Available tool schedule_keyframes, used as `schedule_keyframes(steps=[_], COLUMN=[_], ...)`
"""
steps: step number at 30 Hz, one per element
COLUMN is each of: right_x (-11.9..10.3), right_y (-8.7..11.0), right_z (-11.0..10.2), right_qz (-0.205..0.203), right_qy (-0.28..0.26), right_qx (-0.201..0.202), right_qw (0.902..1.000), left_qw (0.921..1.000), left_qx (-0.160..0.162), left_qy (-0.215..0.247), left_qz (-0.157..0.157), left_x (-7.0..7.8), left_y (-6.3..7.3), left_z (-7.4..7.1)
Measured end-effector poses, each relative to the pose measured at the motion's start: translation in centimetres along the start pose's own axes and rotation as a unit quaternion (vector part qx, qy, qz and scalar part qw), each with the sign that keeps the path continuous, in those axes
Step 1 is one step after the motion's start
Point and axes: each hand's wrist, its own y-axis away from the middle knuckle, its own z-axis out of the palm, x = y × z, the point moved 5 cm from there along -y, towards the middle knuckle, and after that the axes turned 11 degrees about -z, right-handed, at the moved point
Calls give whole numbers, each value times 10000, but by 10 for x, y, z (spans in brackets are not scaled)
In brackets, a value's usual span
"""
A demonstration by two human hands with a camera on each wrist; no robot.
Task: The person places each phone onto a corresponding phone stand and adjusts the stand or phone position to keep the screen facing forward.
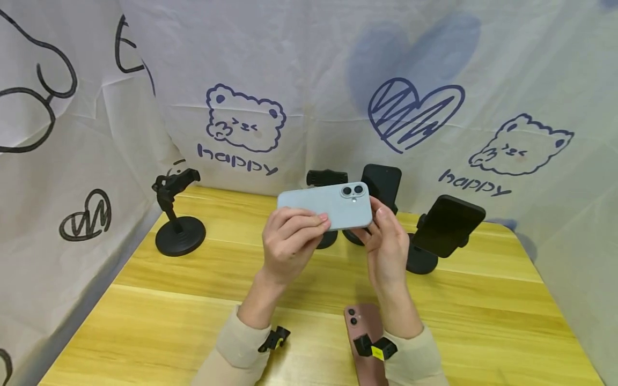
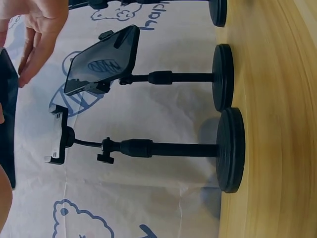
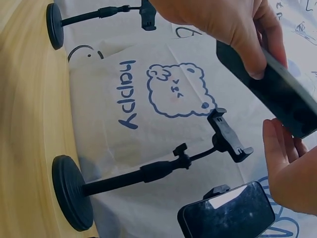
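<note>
A light blue phone [image 1: 323,206] is held sideways above the table, its camera side facing the head view. My left hand [image 1: 294,236] grips its left part, with the thumb [image 3: 255,67] on the screen side and fingers over the back. The right hand [image 1: 388,241] is at the phone's camera end, its fingertips right at the edge and its fingers fairly straight, as the right wrist view shows. Behind the blue phone stands a black phone holder [image 1: 327,177] with an empty clamp, partly hidden. A pink phone [image 1: 369,321] lies on the table beneath my right forearm.
Another empty black holder [image 1: 178,236] stands at the back left. Toward the right, two holders carry dark phones, one upright phone [image 1: 381,182] and one tilted phone [image 1: 449,225]. The wooden table [image 1: 183,300] meets a printed cloth [image 1: 318,107] behind.
</note>
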Motion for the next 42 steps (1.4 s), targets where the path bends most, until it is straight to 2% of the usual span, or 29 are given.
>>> schedule_keyframes(steps=[2, 4, 9, 12, 16, 18, 22, 26, 30, 37, 42], right_x=[1, 3, 7, 9, 12, 13, 14, 14, 13, 11, 10], right_y=[0, 0, 0, -1, -1, 0, 1, 1, 0, 0, 0], right_z=[0, 0, 2, 3, 3, 2, 1, 0, -2, -3, -4], right_qz=[37, 90, 170, 247, 393, 474, 676, 726, 608, 369, 305], right_qy=[-44, -42, 212, 409, 661, 766, 986, 1262, 1431, 1359, 1129], right_qx=[-14, -59, -366, -545, -683, -692, -670, -608, -527, -419, -105], right_qw=[10000, 9999, 9990, 9974, 9947, 9935, 9906, 9875, 9864, 9891, 9931], left_qw=[9988, 9942, 9722, 9506, 9122, 8963, 8686, 8448, 8314, 8264, 8183], left_qx=[-78, -156, -275, -369, -455, -513, -655, -781, -888, -1081, -1235], left_qy=[347, 770, 1544, 1921, 2268, 2301, 2408, 2653, 2745, 2646, 2586], left_qz=[-325, -742, -1740, -2410, -3383, -3757, -4281, -4581, -4750, -4852, -4983], left_x=[-3, -7, -18, -24, -29, -32, -35, -37, -37, -38, -39], left_y=[1, 3, 9, 12, 16, 18, 21, 25, 27, 27, 28], left_z=[0, 1, 2, 3, 4, 5, 7, 10, 12, 15, 17])
